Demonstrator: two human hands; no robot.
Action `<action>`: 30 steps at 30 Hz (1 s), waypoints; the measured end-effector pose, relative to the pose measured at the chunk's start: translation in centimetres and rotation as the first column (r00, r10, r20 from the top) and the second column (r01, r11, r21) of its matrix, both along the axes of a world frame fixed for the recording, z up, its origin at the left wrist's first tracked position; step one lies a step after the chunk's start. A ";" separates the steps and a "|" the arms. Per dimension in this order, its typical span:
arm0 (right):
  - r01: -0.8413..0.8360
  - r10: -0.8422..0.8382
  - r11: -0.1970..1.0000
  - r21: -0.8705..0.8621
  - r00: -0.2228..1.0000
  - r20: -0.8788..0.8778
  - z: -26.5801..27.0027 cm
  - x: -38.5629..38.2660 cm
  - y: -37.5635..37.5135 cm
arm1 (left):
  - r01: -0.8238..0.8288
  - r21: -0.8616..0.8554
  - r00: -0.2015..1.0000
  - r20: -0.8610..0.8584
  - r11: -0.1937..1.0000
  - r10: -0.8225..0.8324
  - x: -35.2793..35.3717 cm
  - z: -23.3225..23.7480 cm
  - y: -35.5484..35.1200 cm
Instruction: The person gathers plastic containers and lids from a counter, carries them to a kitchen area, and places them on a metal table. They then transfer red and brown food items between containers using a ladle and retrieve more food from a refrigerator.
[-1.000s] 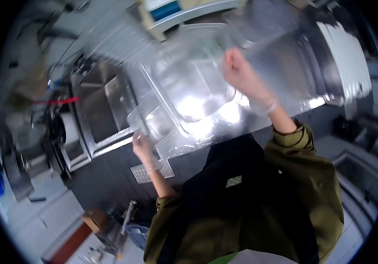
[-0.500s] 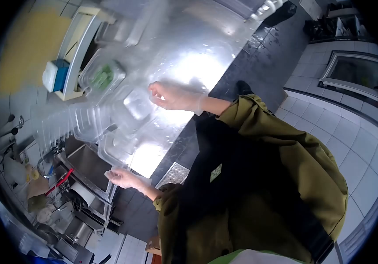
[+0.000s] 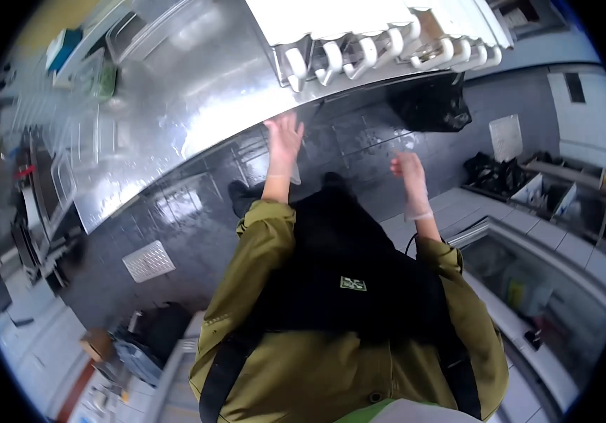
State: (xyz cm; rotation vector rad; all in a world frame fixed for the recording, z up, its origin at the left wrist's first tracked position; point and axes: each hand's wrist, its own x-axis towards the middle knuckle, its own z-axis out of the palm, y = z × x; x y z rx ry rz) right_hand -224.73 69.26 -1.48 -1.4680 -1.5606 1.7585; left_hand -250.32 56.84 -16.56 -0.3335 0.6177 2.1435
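Observation:
My left hand (image 3: 285, 141), in a thin clear glove, is over the front edge of the steel worktop (image 3: 225, 106). Its fingers are spread and it holds nothing. Out to the right, above the dark floor, is my right hand (image 3: 408, 173), gloved too. Its fingers are curled in and nothing shows in them. Nearest ahead of my hands is a row of white handles (image 3: 359, 58) along the worktop's edge. At the far left stand clear plastic containers (image 3: 95, 137), and one tub (image 3: 105, 79) has something green in it.
A black plastic bag (image 3: 433, 106) lies on the wet tiled floor beside the worktop. Low at right is a glass-topped cabinet (image 3: 528, 282). Open bins (image 3: 549, 190) stand against the right wall. A metal floor grate (image 3: 149, 261) is at lower left.
My body and view have turned to the right, away from the clear containers, which now sit farther left. Both hands have moved off the worktop area, and the left hand's fingers have spread.

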 end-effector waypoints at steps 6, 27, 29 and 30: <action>-0.122 0.123 0.992 -0.011 0.991 0.052 1.8 8.9 4.4 | -0.245 -0.002 0.967 0.077 0.969 0.245 1.2 0.6 2.2; -0.953 0.975 0.223 -0.204 0.220 0.037 -26.8 -27.7 -8.0 | -0.141 -0.398 0.896 -0.441 -0.906 0.055 14.9 0.4 -53.3; -0.907 0.909 0.394 -0.149 0.408 -0.079 -29.3 -33.2 -10.4 | -0.093 -0.429 0.931 -0.357 -0.899 0.074 15.7 -2.3 -59.6; -0.881 0.852 0.454 -0.133 0.473 -0.224 -31.3 -35.5 -10.8 | -0.272 -0.484 0.837 -0.546 -0.832 0.044 14.8 -1.5 -58.7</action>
